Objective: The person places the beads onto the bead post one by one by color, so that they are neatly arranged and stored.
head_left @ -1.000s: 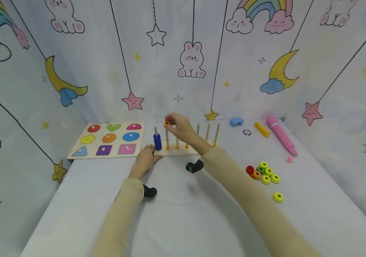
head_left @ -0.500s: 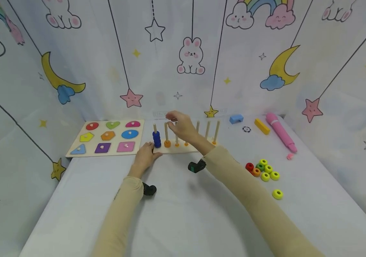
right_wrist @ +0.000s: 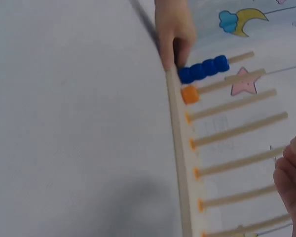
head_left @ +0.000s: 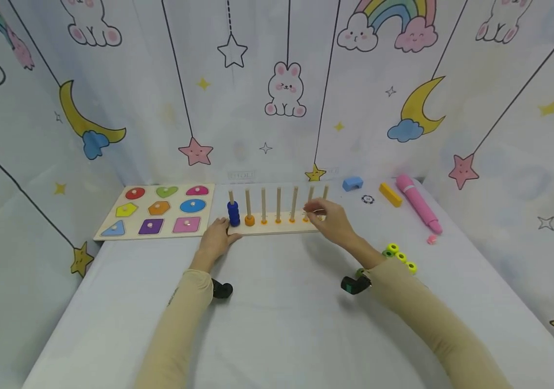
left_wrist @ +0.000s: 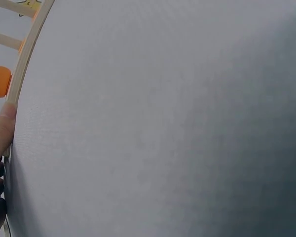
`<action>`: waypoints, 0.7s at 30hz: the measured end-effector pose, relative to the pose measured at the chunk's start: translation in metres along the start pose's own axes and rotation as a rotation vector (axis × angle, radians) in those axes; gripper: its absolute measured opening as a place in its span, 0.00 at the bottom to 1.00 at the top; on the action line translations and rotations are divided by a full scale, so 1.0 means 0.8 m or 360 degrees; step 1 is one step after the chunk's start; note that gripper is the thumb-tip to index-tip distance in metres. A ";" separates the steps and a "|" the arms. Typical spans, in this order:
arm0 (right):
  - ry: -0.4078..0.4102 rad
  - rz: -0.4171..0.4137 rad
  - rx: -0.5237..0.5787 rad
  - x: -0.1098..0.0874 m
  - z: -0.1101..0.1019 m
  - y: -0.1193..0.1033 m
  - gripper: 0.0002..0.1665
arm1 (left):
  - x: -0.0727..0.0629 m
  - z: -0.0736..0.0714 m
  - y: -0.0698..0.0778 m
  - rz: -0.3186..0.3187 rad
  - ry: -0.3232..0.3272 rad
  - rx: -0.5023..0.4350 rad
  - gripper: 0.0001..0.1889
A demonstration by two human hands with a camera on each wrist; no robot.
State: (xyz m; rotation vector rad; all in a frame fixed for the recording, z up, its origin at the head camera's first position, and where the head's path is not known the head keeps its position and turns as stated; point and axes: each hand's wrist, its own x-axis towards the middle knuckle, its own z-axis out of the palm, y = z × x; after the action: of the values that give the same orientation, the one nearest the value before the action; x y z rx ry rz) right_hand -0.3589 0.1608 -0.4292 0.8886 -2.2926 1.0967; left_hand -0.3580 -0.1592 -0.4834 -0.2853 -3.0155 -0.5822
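Observation:
A wooden peg board (head_left: 272,230) with a row of upright pegs stands at the back of the table. Its leftmost peg carries a stack of blue beads (head_left: 233,214); one orange bead (head_left: 249,220) sits at the bottom of the peg beside it. My left hand (head_left: 215,239) holds the board's left end, thumb along the front edge, as the right wrist view also shows. Loosely bent, the fingers of my right hand (head_left: 331,220) hover in front of the rightmost pegs, with nothing visible in them. The other pegs bear only small orange collars at their feet.
Left of the peg board lies a shape puzzle board (head_left: 133,220). Loose yellow beads (head_left: 400,256) and a green one lie at right, partly hidden by my right sleeve. Behind them are a blue block (head_left: 352,183), a yellow block (head_left: 391,195) and a pink pen-shaped object (head_left: 419,204).
The orange bead, held at the second peg's top a second ago, dropped to that peg's base after my right hand let go. That hand then moved right and lower. My left hand stayed put.

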 end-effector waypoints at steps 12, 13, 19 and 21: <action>-0.0026 0.0463 -0.0212 -0.126 -0.123 0.050 0.10 | 0.005 0.000 -0.008 -0.0018 -0.0036 -0.0027 0.38; -0.0019 0.0506 -0.0232 -0.136 -0.131 0.051 0.10 | 0.005 0.001 -0.008 -0.0017 -0.0038 -0.0024 0.38; -0.0003 0.0648 -0.0278 -0.184 -0.159 0.052 0.12 | 0.005 0.005 -0.008 -0.0015 -0.0049 -0.0027 0.38; -0.0007 0.0662 -0.0275 -0.195 -0.163 0.050 0.12 | 0.004 0.006 -0.007 -0.0009 -0.0050 -0.0031 0.38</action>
State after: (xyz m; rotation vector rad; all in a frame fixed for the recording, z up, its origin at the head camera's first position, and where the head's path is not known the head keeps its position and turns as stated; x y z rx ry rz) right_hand -0.2641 0.3400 -0.4713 0.3548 -2.5985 1.0314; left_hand -0.3625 -0.1624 -0.4894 -0.2898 -3.0432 -0.6139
